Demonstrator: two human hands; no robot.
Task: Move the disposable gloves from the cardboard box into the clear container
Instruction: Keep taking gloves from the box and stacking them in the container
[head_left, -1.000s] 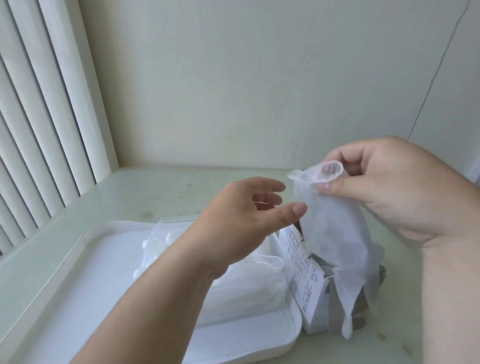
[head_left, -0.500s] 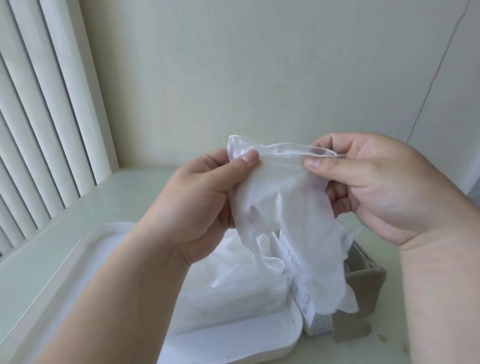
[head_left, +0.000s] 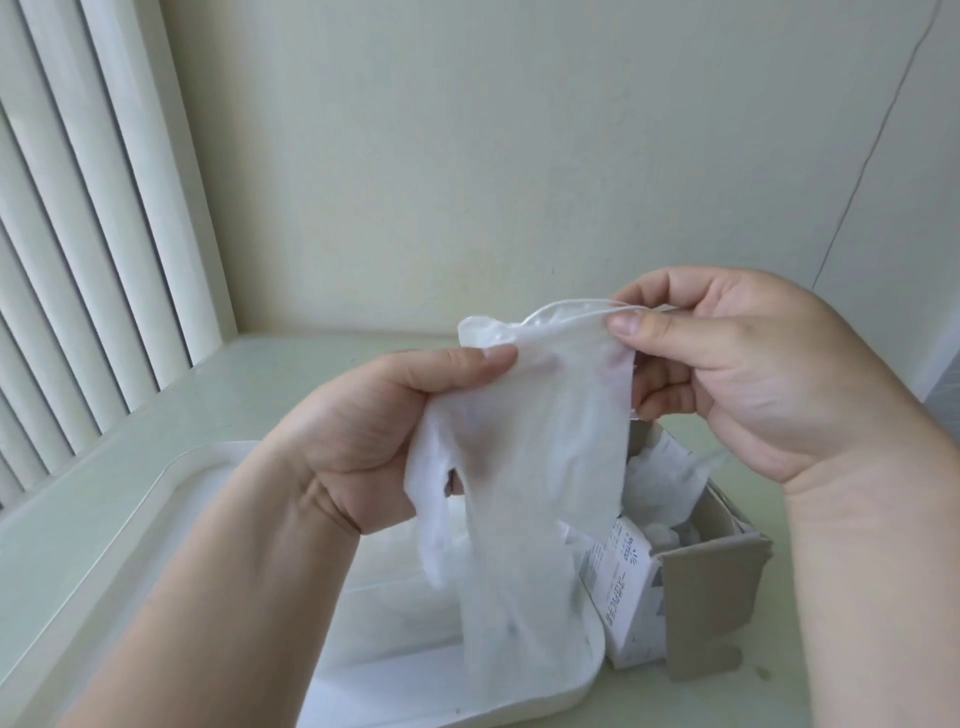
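A thin translucent white disposable glove (head_left: 524, 467) hangs in the air between both hands, fingers pointing down. My left hand (head_left: 363, 436) pinches its left cuff edge with thumb on top. My right hand (head_left: 737, 374) pinches the right end of the cuff. Below on the right stands the open cardboard box (head_left: 691, 592), with more crumpled gloves (head_left: 660, 483) inside. The clear container (head_left: 400, 597) sits below the hanging glove and is largely hidden by it and my left forearm.
A white tray (head_left: 130, 519) holds the container on a pale green tabletop (head_left: 291, 364). Vertical blinds (head_left: 78, 234) fill the left side. A plain wall stands behind, with a thin cable (head_left: 862, 171) running down at the right.
My left hand came up from near the container and took hold of the glove's cuff. Both hands now spread the glove out, and it hangs lower over the container.
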